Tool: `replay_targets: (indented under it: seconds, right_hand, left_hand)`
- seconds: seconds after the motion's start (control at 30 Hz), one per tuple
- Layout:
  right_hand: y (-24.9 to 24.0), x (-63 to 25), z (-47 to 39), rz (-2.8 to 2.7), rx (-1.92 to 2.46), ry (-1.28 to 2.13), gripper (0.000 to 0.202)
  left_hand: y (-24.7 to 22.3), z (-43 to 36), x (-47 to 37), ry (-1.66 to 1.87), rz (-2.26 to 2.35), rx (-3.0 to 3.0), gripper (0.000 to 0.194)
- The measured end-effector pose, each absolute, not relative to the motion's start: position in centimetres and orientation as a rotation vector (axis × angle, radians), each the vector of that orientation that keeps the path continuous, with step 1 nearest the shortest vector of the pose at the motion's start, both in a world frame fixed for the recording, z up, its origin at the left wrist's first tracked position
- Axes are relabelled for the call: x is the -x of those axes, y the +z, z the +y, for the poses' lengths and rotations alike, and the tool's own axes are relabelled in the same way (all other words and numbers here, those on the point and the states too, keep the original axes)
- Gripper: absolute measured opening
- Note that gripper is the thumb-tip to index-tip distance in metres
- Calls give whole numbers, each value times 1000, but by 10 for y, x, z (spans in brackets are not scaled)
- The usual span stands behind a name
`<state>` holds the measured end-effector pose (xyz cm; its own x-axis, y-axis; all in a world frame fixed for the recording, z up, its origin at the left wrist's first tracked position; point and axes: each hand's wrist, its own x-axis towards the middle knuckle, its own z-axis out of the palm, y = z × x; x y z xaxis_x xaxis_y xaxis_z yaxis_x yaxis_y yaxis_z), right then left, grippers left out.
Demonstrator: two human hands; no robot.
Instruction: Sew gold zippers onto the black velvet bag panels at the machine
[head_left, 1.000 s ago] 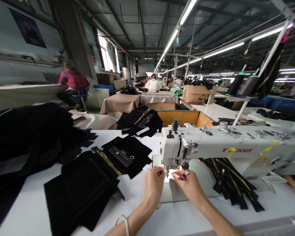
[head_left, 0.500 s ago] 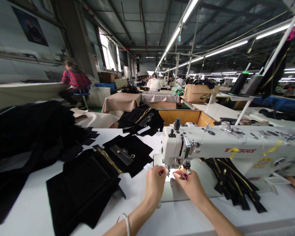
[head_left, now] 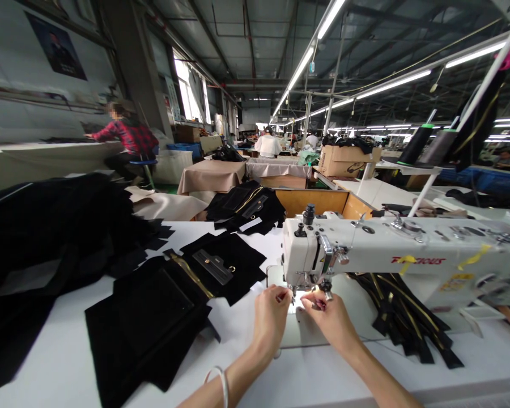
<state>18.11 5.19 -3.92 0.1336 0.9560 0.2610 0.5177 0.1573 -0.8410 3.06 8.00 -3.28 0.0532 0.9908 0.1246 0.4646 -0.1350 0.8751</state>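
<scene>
Under the head of a white sewing machine [head_left: 361,249], both hands meet close to the lit needle. My left hand [head_left: 272,314] is closed in a pinch just left of the needle. From the right, my right hand [head_left: 329,317] pinches too, its fingertips close to the presser foot. Whatever lies between the fingers is too fine to make out. Left of the hands, a black fabric panel with a gold zipper [head_left: 191,275] and a dark flap piece [head_left: 213,266] lies on the white table [head_left: 221,362].
Black zipper strips [head_left: 402,317] lie beneath the machine arm. At left rises a heap of black fabric [head_left: 68,232]; more black panels [head_left: 246,207] sit behind. Thread cones [head_left: 416,144] stand at right. A person in a checked shirt [head_left: 130,136] sits at a far-left table.
My hands keep their pinch at the needle, with hardly any movement. The view has shifted slightly. The seated person in the checked shirt has stretched an arm out to the left.
</scene>
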Motion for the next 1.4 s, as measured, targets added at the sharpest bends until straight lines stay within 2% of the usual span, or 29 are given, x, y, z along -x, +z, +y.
replay_targets:
  seconds: [0.73, 1.4]
  right_hand:
    - [-40, -181, 53, -1552, 1486, 579, 19]
    - [-36, -179, 51, -1506, 1507, 583, 23]
  left_hand:
    - [-25, 79, -31, 1048, 1514, -1745, 34]
    - [-28, 81, -32, 1051, 1524, -1742, 32]
